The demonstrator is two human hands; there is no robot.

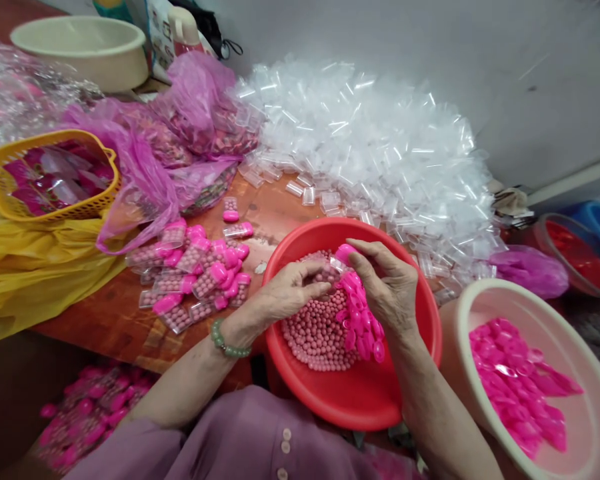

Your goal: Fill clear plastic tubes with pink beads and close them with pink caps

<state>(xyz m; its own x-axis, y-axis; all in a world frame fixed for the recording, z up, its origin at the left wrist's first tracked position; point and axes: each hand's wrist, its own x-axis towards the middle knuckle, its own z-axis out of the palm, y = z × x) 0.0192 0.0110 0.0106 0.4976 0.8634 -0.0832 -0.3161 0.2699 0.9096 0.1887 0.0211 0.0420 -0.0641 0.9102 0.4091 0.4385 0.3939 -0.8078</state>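
While your right hand (391, 285) pinches a pink-capped container (337, 263), your left hand (291, 291) curls beside it, grip unclear; filled containers (196, 261) lie left of that hand, many clear cases (360, 147) remain beyond both.

One view, head-worn: we look from above the purple shirt (230, 433) at six o'clock, facing forward and steeply down onto the tabletop (265, 200). Range close; left hand (291, 290) and right hand (390, 287) fall near centre, over the red basin (360, 400). We record the wall (405, 40) beyond at twelve o'clock, the pale tub (580, 353) cut by the frame edge at four.
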